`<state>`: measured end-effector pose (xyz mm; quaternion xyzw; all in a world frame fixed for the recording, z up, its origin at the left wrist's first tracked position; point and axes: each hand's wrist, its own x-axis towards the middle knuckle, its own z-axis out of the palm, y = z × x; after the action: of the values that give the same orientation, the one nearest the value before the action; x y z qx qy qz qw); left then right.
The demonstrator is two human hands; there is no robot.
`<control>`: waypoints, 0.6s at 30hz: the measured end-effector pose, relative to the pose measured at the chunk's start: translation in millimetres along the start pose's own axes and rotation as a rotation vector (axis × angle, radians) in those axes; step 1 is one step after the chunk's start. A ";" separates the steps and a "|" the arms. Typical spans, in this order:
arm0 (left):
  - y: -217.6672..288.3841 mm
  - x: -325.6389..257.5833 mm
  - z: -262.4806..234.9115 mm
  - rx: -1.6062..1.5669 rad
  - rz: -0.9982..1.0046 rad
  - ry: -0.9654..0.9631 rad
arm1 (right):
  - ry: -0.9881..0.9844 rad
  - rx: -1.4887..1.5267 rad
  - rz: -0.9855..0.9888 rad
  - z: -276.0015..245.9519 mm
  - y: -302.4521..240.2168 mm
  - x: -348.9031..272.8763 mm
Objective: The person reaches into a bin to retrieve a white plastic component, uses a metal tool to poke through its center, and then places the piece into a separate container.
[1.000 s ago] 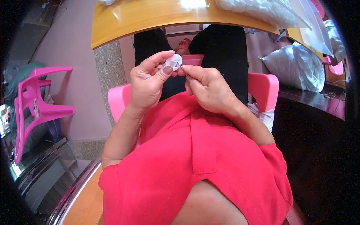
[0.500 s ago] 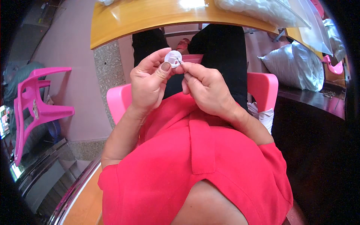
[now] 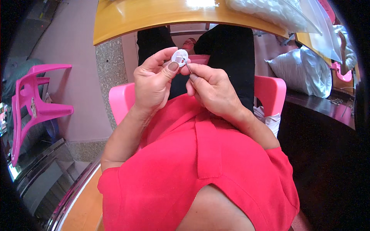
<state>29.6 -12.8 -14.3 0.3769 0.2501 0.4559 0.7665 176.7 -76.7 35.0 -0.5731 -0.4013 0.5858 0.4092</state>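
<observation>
Between the thumb and fingers of my left hand point(image 3: 155, 81) is a small round white plastic piece point(image 3: 178, 54), with a raised part and an opening in its face. My right hand point(image 3: 216, 86) pinches a thin metal tool point(image 3: 189, 69). The tool's tip meets the white piece near its right edge; its exact kind is too small to tell. Both hands are raised above my lap, close together, just short of the table's near edge.
A yellow wooden table point(image 3: 146, 17) lies ahead, with a clear plastic bag of white pieces point(image 3: 262, 11) on it. A stuffed white sack point(image 3: 302, 71) stands at right. Pink chair arms point(image 3: 269, 92) flank me. Another pink plastic chair point(image 3: 48, 109) is at left. Below my hands shows something pink point(image 3: 199, 58).
The white piece has tilted and shifted slightly up and right. The tool stands at a somewhat different angle against it. Both hands keep their grips.
</observation>
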 end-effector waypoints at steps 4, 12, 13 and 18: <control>1.3 0.0 3.9 -0.109 -0.005 0.040 | -0.002 -0.016 -0.009 0.8 -0.7 -0.2; 2.2 0.8 2.2 -0.076 0.016 -0.015 | 0.044 -0.227 -0.270 3.1 13.5 2.5; 2.5 0.5 2.5 -0.032 0.027 -0.016 | 0.059 -0.290 -0.332 3.0 14.8 3.0; 1.3 -3.3 6.4 0.187 0.108 -0.018 | 0.066 -0.492 -0.438 0.3 3.8 3.4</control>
<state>32.1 -17.6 -9.3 0.4637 0.2642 0.4678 0.7045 176.2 -74.8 30.2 -0.5737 -0.6309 0.3503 0.3875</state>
